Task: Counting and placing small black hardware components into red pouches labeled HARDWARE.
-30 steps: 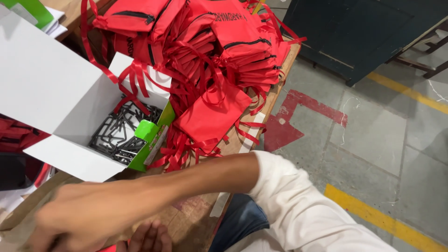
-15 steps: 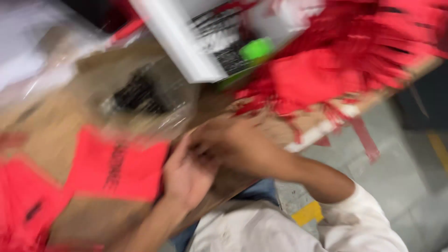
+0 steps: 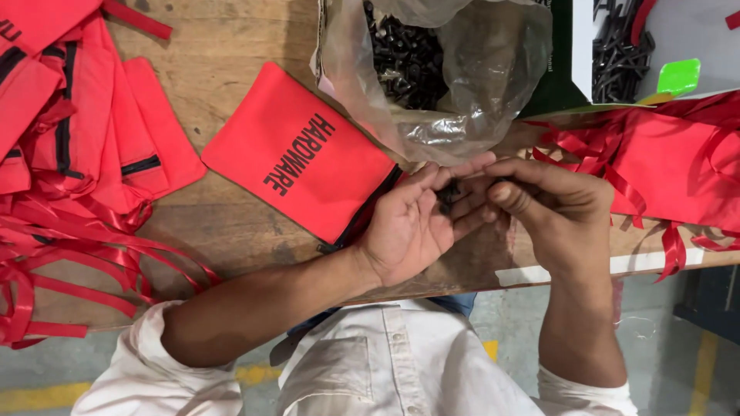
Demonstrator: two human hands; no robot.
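Small black parts (image 3: 447, 196) — mostly hidden between fingers.

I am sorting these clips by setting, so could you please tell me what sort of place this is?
Probably a packing bench in a workshop or factory: a worn wooden table carries piles of red pouches and a plastic bag of small black parts, above a concrete floor.

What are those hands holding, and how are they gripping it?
Small black screws lie cupped in the open palm of the left hand. The right hand pinches at them with its fingertips; exactly which part cannot be told.

Left hand (image 3: 412, 227) cups black screws (image 3: 447, 196); right hand (image 3: 559, 204) picks.
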